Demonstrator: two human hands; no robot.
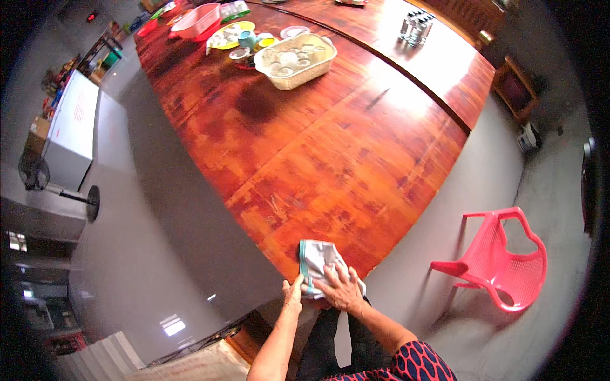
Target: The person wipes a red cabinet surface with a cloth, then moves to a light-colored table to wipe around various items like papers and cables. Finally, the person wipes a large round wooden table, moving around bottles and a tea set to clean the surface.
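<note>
A white cloth with teal stripes along its border [318, 255] lies bunched on the near corner of the glossy red-brown wooden table [310, 176]. My right hand [344, 289] rests on top of the cloth, palm down with fingers spread. At the cloth's left side is my left hand [292, 294], its thumb beside the striped edge. Its other fingers are partly hidden, so whether it pinches the cloth or only rests at the table edge cannot be told.
A cream plastic basket [298, 69] holds small round pieces. Behind it stand a yellow plate [233, 35], a pink basket [196, 21] and clear bottles [415, 29]. A pink plastic chair [495, 264] is at right, a fan [34, 171] at left.
</note>
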